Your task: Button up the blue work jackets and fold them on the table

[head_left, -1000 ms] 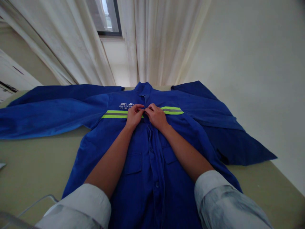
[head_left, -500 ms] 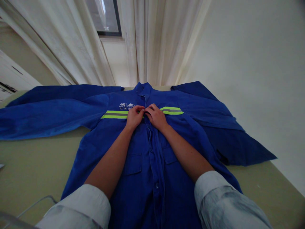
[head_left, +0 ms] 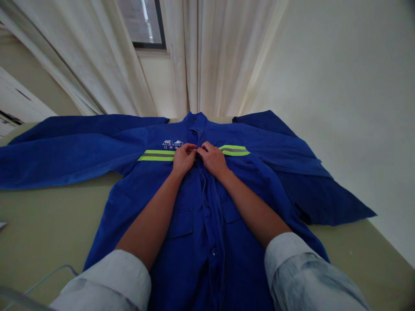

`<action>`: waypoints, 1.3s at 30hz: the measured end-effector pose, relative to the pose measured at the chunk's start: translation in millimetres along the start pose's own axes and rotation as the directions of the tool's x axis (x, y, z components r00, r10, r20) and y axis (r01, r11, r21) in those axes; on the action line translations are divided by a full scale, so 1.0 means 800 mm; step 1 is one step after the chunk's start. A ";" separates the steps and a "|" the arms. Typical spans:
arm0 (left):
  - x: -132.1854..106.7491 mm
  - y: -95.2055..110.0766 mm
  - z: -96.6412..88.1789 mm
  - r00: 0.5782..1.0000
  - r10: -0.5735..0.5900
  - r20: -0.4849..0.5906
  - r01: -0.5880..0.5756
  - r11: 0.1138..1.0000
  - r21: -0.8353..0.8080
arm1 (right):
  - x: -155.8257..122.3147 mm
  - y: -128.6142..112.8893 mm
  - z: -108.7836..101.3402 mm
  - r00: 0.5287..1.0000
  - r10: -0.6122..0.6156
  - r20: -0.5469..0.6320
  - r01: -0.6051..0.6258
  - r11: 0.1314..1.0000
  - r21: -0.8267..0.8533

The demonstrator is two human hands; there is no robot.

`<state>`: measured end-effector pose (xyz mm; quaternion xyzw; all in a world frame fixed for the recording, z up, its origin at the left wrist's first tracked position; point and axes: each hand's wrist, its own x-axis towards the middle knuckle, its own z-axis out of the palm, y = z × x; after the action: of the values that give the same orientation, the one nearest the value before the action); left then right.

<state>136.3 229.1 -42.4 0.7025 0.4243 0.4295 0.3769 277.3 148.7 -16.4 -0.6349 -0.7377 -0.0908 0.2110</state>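
A blue work jacket (head_left: pixel 129 216) with yellow-green reflective strips lies spread out, its collar at the far end. At chest height, my left hand (head_left: pixel 184 159) pinches the edge of the front placket. My right hand (head_left: pixel 212 159) pinches the same front opening from the other side, and the fingertips of both hands nearly meet. The fingers hide whatever small part lies between them. Lower on the placket, a button (head_left: pixel 214 251) shows, with another button (head_left: pixel 206 204) above it. White lettering (head_left: pixel 172 144) is printed beside my left hand.
The jacket rests on a greenish table (head_left: pixel 48 224). A thin cable (head_left: pixel 55 271) runs over it at lower left. Pale curtains (head_left: pixel 223 56) hang beyond the far edge, beside a window (head_left: pixel 142 21). A white wall (head_left: pixel 350 86) borders the right side.
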 end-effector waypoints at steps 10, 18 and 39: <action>-0.002 0.007 -0.002 1.000 0.016 -0.001 -0.016 1.000 -0.003 | -0.002 0.003 0.008 0.977 0.199 -0.081 -0.173 0.952 0.253; -0.002 0.012 -0.004 1.000 0.026 0.010 -0.025 0.999 -0.028 | 0.005 0.020 0.012 0.968 0.247 -0.047 -0.198 0.862 0.466; -0.006 0.018 -0.003 0.999 -0.043 -0.029 0.042 0.999 -0.022 | -0.003 0.003 -0.001 0.999 -0.027 -0.044 0.029 0.997 0.064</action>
<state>136.5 220.2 -30.0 0.6830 0.4399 0.4360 0.3871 280.1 146.8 -16.8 -0.6152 -0.7443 -0.0835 0.2462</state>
